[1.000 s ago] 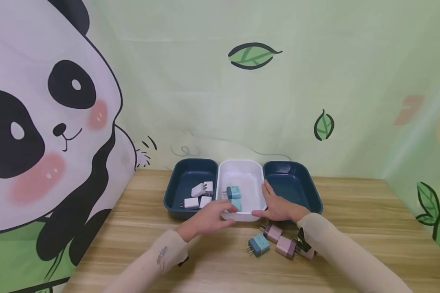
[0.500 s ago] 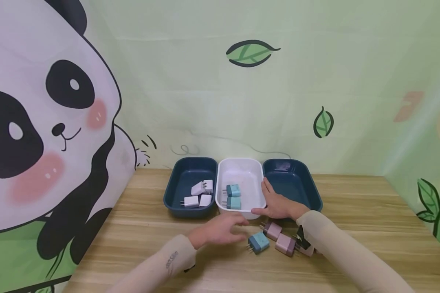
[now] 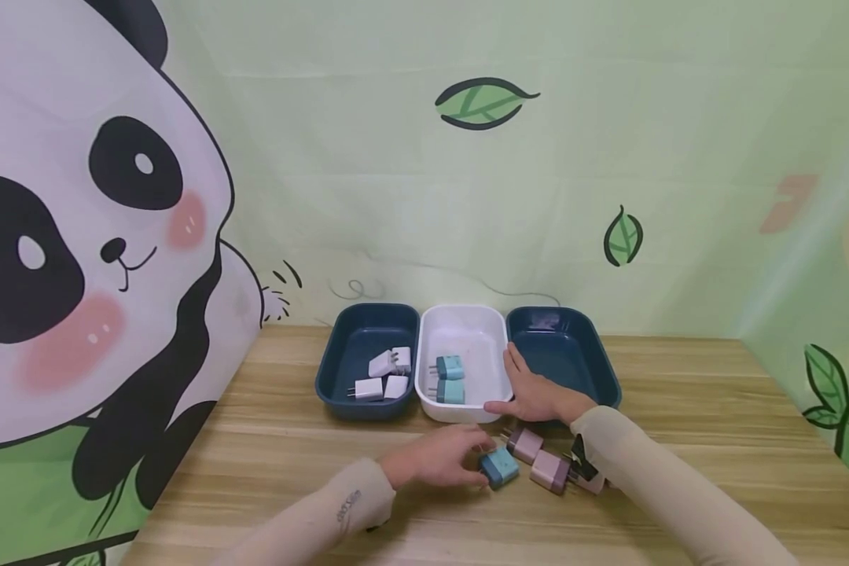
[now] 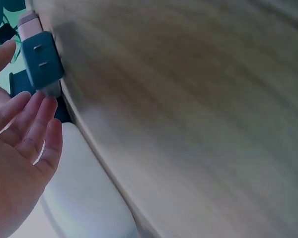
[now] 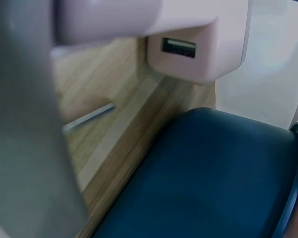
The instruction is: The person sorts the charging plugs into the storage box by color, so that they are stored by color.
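My left hand (image 3: 439, 457) is low over the table, thumb and fingers parted on the near side of a blue USB charger plug (image 3: 499, 467). In the left wrist view the same charger (image 4: 42, 60) shows its two prongs, with the fingertips right at its edge. My right hand (image 3: 541, 395) rests on the right rim of the white tray (image 3: 460, 413), fingers extended. Inside that tray lie two blue chargers, the nearer one (image 3: 450, 391) below the other (image 3: 449, 367). Under the right wrist are pink chargers (image 3: 550, 472), one (image 5: 181, 49) close in the right wrist view.
A dark blue tray (image 3: 328, 397) on the left holds several white chargers (image 3: 368, 389). To the right of the white tray stands a second dark blue tray (image 3: 597, 354). Behind the wooden table (image 3: 700, 409) hangs a printed panda backdrop (image 3: 396, 196).
My left hand has left the white tray's front, where a blue charger now lies uncovered, and moved right and nearer to the blue charger on the table. The right hand stays put.
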Available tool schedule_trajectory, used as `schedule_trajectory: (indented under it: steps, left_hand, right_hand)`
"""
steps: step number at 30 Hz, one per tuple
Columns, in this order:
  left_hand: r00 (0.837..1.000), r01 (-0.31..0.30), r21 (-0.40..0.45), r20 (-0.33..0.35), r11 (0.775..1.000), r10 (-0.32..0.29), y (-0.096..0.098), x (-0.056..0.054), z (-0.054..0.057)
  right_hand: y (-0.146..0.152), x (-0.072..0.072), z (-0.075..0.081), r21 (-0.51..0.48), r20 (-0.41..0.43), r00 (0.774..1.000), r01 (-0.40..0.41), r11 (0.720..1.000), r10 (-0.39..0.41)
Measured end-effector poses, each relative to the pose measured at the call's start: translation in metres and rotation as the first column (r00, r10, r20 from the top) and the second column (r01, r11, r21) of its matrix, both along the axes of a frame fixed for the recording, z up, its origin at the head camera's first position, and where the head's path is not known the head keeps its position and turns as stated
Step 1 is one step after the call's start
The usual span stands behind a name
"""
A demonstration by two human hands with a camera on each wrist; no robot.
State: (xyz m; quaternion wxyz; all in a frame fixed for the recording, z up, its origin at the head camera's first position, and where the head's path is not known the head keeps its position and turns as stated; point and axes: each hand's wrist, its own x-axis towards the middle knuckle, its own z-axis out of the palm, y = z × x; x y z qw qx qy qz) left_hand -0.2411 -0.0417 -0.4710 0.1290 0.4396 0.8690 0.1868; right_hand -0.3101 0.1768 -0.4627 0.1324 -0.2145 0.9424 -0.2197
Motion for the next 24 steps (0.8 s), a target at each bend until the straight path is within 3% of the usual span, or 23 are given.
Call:
schedule_trajectory:
  steps: [9, 17, 24]
  left_hand:
    - [1.0, -0.018, -0.033, 0.02, 0.999, 0.019, 0.007, -0.001, -0.008]
    - [1.0, -0.021, -0.046, -0.024, 0.999, 0.02, 0.015, -0.005, -0.014]
    - [0.999, 0.03, -0.07, -0.042, 0.997, -0.033, 0.016, -0.004, -0.013]
  right_hand:
    - [-0.001, 0.0, 0.001, -0.002, 0.008, 1.0, 0.002, 1.0, -0.002]
    - [-0.002, -0.001, 0.0, 0.007, 0.009, 1.0, 0.001, 1.0, -0.001]
    - [-0.002, 0.0, 0.002, 0.002, 0.005, 1.0, 0.003, 1.0, -0.003]
